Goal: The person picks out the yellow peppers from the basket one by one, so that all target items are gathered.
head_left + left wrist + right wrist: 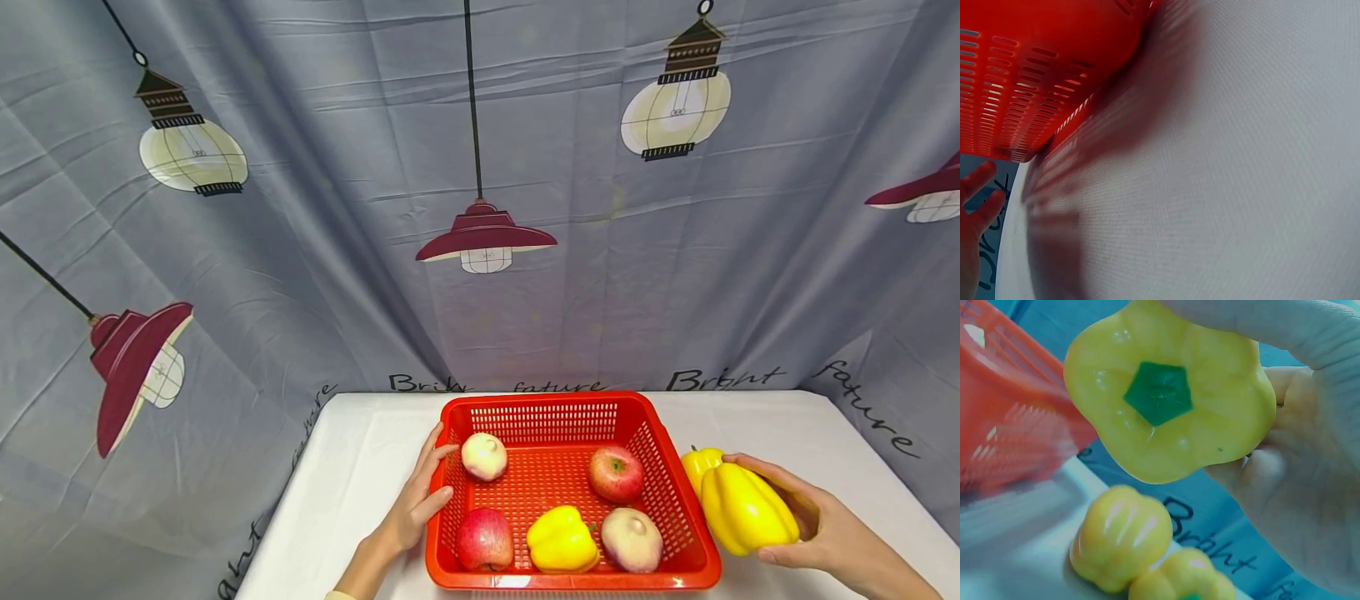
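**A:** From the left, here we go: grey curtain (pixel 285 275) with printed lamps, white counter (pixel 341 467), and there's the left hand (pixel 414 504) at the left rim of the red basket (pixel 555 400)!

**B:** How's it set?

**A:** Fingers spread, thumb out wide, nothing in its grasp. The fingertips overlap the rim from above; how firmly they press, I can't tell.

**B:** Into the basket, then!

**A:** Left side: a pale bulb (pixel 484 457) towards the back, a red apple (pixel 485 540) in the near corner. Moving across, a yellow pepper (pixel 561 540) lies on its side near the front, green stem pointing right.

**B:** And on the right, a second apple (pixel 616 474) farther back, with another bulb (pixel 632 540) in front of it, near the basket wall.

**A:** Now past the wall, the big one: a large yellow pepper (pixel 750 510), held up just outside the basket!

**B:** That's the right hand (pixel 828 523), thumb on one side, fingers on the other, curved snugly round it. The right wrist view catches a green patch on its end.

**A:** And beyond it, two more yellow peppers (pixel 1124 540) sit close together on the counter, to the right of the basket.
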